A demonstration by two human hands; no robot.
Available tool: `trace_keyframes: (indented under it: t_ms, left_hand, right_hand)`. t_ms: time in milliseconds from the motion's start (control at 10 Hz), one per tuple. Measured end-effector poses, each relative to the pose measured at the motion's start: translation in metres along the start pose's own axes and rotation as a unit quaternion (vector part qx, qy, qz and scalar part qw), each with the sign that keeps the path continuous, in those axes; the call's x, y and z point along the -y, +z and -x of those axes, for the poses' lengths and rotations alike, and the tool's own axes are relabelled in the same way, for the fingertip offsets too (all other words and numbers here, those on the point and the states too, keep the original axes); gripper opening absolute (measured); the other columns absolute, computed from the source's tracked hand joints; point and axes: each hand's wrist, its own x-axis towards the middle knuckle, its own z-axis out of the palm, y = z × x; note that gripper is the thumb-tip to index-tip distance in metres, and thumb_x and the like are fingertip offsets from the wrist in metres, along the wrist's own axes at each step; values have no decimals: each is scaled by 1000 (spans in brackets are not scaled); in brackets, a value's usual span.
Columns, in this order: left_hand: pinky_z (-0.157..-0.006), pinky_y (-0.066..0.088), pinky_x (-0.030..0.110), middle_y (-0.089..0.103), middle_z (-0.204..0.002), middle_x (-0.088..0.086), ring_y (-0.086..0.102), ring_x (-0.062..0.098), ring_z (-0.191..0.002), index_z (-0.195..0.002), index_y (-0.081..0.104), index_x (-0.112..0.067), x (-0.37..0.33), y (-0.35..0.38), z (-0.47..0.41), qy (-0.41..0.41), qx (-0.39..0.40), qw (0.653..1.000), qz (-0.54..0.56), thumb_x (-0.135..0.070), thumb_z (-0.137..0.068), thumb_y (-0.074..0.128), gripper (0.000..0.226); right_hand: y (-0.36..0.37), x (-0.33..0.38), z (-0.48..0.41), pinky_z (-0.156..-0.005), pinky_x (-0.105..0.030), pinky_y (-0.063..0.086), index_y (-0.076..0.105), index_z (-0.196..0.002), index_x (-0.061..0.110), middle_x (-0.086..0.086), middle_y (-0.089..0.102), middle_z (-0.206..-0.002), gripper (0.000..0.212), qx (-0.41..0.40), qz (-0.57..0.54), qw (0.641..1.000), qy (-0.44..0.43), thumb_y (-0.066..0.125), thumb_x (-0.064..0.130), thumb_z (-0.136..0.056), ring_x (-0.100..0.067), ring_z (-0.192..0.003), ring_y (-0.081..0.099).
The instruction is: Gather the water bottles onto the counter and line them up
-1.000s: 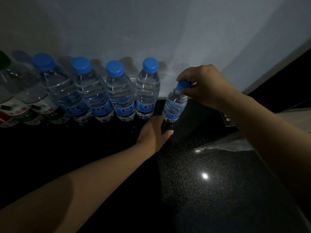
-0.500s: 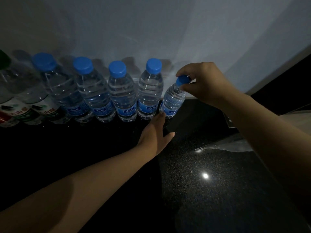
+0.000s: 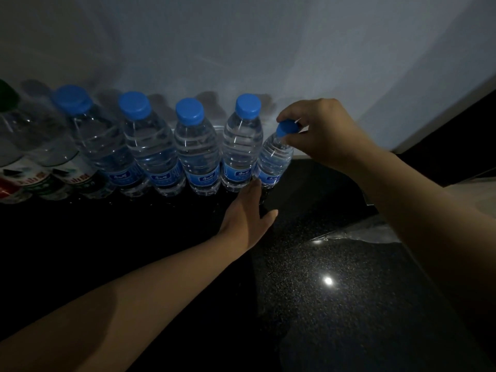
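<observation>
Several clear water bottles with blue caps and blue labels stand in a row against the wall on the black counter (image 3: 335, 304). The rightmost bottle (image 3: 273, 159) leans slightly and touches its neighbour (image 3: 241, 146). My right hand (image 3: 324, 132) pinches its blue cap (image 3: 286, 129) from above. My left hand (image 3: 248, 213) lies with straight fingers at the base of that bottle, fingertips touching its bottom. Two bottles with green and red labels (image 3: 40, 167) stand at the far left of the row.
A crumpled clear plastic wrap (image 3: 370, 232) lies on the counter to the right, under my right forearm. The pale wall (image 3: 241, 49) runs directly behind the bottles. A dark edge and a lighter surface show at the far right.
My right hand has carried the rightmost bottle back and left until it meets the row. My left hand has followed forward, fingers at the bottle's base.
</observation>
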Motion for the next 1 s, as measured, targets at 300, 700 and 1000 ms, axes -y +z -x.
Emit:
trace_keyframes:
  t_ms: [300,700,1000]
  left_hand:
    - [-114,35,38,16,-161,2,28,17,-144,-154,11,-15,-1,-2,3,2,6,1000,6,-36,-92,60,82]
    - [-112,37,40,22,-159,0,31,18,-142,-152,18,-21,-1,-6,6,-14,1,1000,12,-38,-90,60,77]
    - [-102,47,39,50,-132,-2,50,15,-122,-131,49,-25,0,-50,50,-1,-72,997,24,-35,-85,68,51]
  right_hand:
    - [2,3,-2,-88,-34,50,66,-118,5,-9,67,-117,35,-1,-18,1000,-3,70,7,-83,-24,-97,63]
    - [3,5,6,-88,-31,52,58,-126,10,-9,63,-123,42,-2,-15,999,28,68,11,-85,-24,-104,61]
    - [-9,24,68,-86,-37,55,56,-129,16,-6,62,-120,51,-51,-83,990,100,74,24,-82,-17,-97,60]
